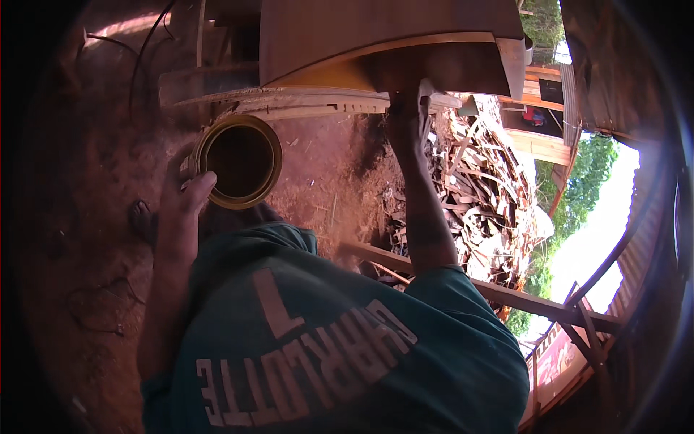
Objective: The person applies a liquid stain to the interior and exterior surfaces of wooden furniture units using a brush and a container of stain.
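My left hand (189, 188) grips an open round tin (276, 172) by its side, with the thumb up against the rim. The tin's mouth faces me and its inside is dark, so I cannot tell what it holds. My right arm stretches forward to a wooden panel piece (390, 25) with a curved lower edge, perhaps furniture. There my right hand (409, 119) is closed at the shaded underside (441, 69). Something small and pale shows by its fingers, too unclear to name.
Long wooden planks (318, 107) lie under the panel piece. On the right is a large heap of wood scraps and shavings (481, 195). A wooden rail (520, 296) crosses beside my right arm. Reddish dirt floor (311, 155) shows below, and a dark cable (137, 72) hangs at the upper left.
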Action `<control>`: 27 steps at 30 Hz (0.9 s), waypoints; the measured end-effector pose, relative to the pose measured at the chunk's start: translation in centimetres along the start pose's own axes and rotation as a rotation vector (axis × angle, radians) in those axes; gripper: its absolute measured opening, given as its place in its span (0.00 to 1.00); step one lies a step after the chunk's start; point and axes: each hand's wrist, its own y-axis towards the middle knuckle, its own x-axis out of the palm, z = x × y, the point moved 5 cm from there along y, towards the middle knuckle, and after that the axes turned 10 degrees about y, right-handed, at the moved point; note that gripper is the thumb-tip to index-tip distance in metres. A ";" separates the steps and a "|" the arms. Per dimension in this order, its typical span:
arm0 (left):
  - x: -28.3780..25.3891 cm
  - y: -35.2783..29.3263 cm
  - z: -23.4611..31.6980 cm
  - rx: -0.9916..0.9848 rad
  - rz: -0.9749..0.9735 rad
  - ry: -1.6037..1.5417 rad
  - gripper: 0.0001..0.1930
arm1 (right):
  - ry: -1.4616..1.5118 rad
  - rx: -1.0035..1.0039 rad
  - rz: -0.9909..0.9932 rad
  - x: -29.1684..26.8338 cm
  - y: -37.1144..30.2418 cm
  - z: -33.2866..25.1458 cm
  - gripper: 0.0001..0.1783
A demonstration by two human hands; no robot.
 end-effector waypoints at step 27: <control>1.2 -1.7 -1.0 0.020 0.150 -0.001 0.33 | 0.471 0.415 -0.384 11.5 6.3 7.1 0.20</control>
